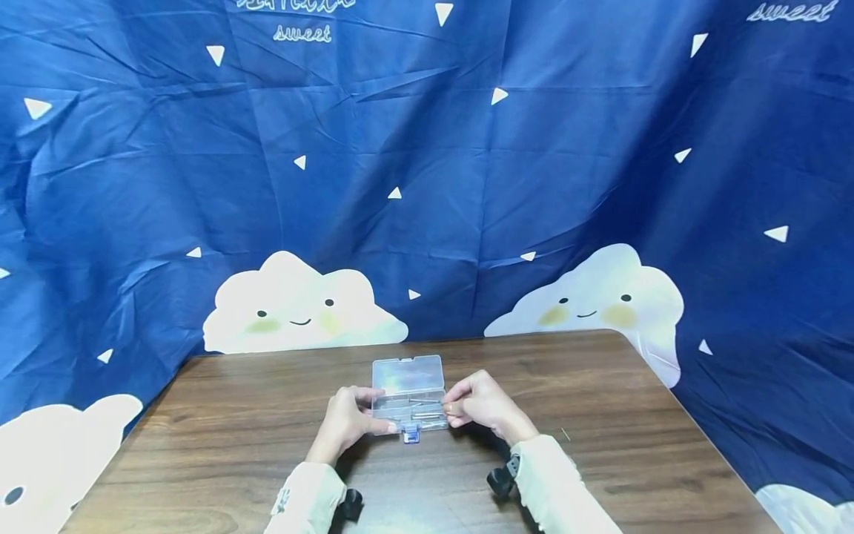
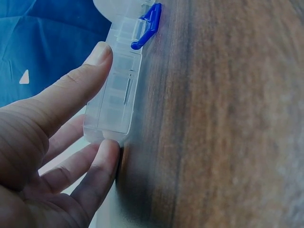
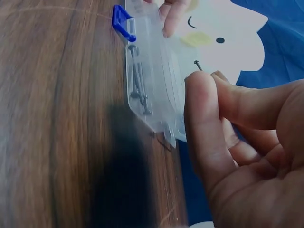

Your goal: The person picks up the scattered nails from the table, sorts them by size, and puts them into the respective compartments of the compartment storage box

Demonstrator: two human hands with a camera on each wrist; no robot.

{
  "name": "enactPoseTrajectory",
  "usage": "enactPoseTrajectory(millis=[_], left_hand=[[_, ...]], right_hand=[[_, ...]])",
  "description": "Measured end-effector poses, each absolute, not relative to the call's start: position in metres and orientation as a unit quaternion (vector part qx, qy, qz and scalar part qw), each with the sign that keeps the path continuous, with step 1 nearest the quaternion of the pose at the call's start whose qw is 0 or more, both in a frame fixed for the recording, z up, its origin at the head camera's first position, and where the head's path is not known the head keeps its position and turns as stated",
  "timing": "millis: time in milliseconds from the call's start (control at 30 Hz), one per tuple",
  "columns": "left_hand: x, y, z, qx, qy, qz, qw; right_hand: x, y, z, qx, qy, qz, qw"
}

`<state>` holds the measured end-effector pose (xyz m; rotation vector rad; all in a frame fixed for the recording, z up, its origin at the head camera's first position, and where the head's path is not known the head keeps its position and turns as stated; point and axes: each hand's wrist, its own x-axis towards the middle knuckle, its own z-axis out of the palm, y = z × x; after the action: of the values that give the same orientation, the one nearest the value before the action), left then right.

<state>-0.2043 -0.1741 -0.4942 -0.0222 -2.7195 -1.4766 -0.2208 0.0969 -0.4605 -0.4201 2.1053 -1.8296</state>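
A clear plastic box [image 1: 390, 409] lies on the table with its lid raised toward the back and a blue latch [image 1: 411, 435] at its front edge. Several metal nails [image 3: 137, 80] show through its wall, at the right end. My left hand [image 1: 348, 419] holds the box's left end, the thumb along the front and the other fingers around the end and back. At the right end, my right hand [image 1: 485, 406] pinches a small nail [image 3: 197, 64] between thumb and forefinger; its head sticks out above the fingertips, while the rest is hidden by them.
The brown wooden table [image 1: 233, 445] ends at a blue curtain [image 1: 427, 148] printed with clouds and triangles. A thin, light sliver [image 1: 565, 434] lies on the wood just right of my right wrist. Each wrist carries a black camera.
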Motion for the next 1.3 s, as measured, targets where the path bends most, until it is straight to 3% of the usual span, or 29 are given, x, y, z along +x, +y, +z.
enactPoseTrajectory(millis=[667, 1300], left_hand=[[-0.205, -0.174, -0.493, 0.001, -0.884, -0.466, 0.032], [-0.205, -0.174, -0.494, -0.019, -0.884, -0.466, 0.026]], right_hand=[[-0.228, 0.039, -0.455, -0.137, 0.787, -0.579, 0.161], [-0.227, 0.031, -0.451, -0.15, 0.794, -0.564, 0.172]])
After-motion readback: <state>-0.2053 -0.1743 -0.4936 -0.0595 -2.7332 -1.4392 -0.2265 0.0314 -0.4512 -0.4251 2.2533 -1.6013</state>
